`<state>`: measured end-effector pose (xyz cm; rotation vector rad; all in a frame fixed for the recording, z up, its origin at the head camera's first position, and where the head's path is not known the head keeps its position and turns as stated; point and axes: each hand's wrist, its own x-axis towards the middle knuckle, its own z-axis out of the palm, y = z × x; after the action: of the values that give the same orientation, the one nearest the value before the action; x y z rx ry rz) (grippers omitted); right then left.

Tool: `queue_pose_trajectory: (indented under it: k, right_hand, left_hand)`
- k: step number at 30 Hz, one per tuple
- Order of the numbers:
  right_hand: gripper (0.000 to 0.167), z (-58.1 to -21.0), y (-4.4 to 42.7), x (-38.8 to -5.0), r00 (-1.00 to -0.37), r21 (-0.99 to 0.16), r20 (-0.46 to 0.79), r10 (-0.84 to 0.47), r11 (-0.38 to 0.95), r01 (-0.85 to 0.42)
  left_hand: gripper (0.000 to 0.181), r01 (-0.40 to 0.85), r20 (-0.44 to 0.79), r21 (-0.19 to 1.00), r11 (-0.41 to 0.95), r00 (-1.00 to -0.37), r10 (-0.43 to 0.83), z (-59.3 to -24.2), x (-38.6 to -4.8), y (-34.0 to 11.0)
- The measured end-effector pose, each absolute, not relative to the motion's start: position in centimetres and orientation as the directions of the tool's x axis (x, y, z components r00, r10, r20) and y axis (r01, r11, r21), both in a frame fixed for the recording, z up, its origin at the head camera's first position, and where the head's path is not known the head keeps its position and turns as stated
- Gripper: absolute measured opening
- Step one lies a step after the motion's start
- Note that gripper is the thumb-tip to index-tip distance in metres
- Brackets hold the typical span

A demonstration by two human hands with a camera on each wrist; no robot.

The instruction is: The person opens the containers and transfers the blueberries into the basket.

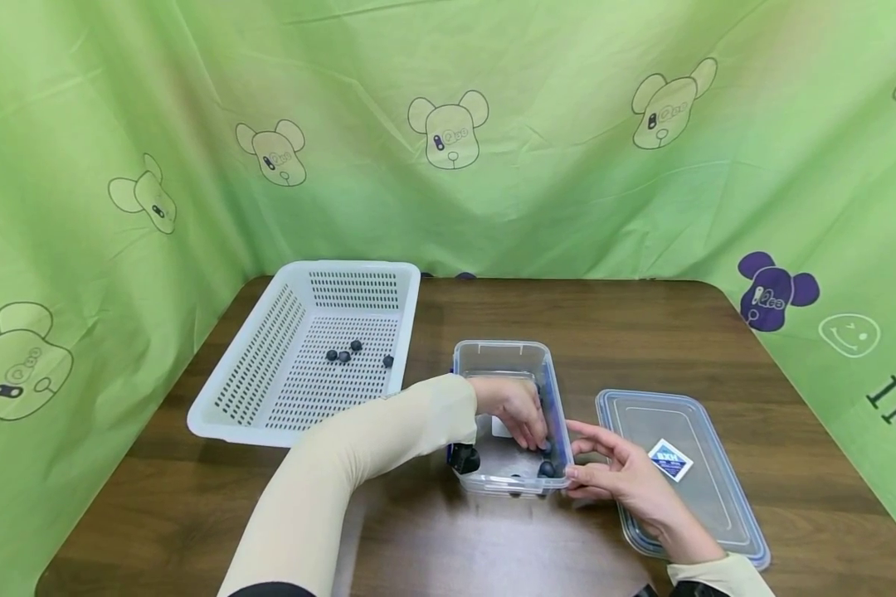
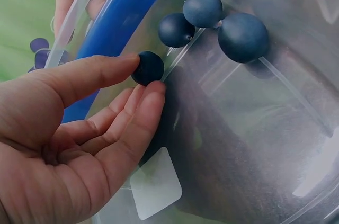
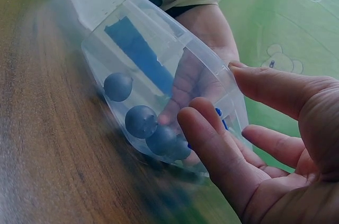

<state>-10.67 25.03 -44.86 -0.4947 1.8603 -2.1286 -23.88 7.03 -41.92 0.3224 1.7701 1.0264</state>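
Note:
Inside a clear plastic box, my left hand pinches a blueberry between thumb and fingertips, close to the box wall with the blue strip. Several other blueberries lie near it on the box floor. From outside, my right hand touches the box's right side near the front corner. Its fingers are spread and only slightly bent, with the thumb by the rim. A few blueberries show through the wall in the right wrist view.
A white perforated basket stands at the left with several blueberries in it. The clear lid with a blue-white label lies on the wooden table to the right of the box. A green printed cloth hangs behind.

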Motion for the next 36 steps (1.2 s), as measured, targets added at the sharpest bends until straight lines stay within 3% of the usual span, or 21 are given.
queue_pose_trajectory:
  k: [6, 13, 18, 24, 36]
  right_hand:
    - [0.054, -44.8, 25.0, -10.7, -0.907, -0.991, 0.074, -0.414, -0.134, -0.02]
    - [0.055, -45.0, 25.0, -10.7, -0.904, -0.99, 0.073, -0.42, -0.141, -0.014]
    - [0.055, -45.0, 25.0, -10.7, -0.902, -0.989, 0.077, -0.424, -0.149, -0.015]
    - [0.055, -44.9, 25.0, -10.7, -0.902, -0.987, 0.077, -0.425, -0.159, -0.009]
    - [0.055, -44.9, 25.0, -10.7, -0.907, -0.988, 0.068, -0.415, -0.155, -0.003]
  left_hand:
    - [0.005, -0.184, -0.615, 0.777, 0.602, -0.429, 0.662, -40.5, -24.5, 6.7]
    - [0.004, -0.147, -0.569, 0.806, 0.573, -0.456, 0.684, -37.5, -25.8, 5.7]
    - [0.016, -0.124, -0.514, 0.843, 0.524, -0.477, 0.713, -35.3, -26.6, 4.5]
    - [0.027, -0.144, -0.428, 0.893, 0.426, -0.561, 0.708, -32.9, -27.8, 1.7]
    - [0.028, -0.18, -0.28, 0.958, 0.221, -0.738, 0.614, -31.2, -30.5, -6.4]
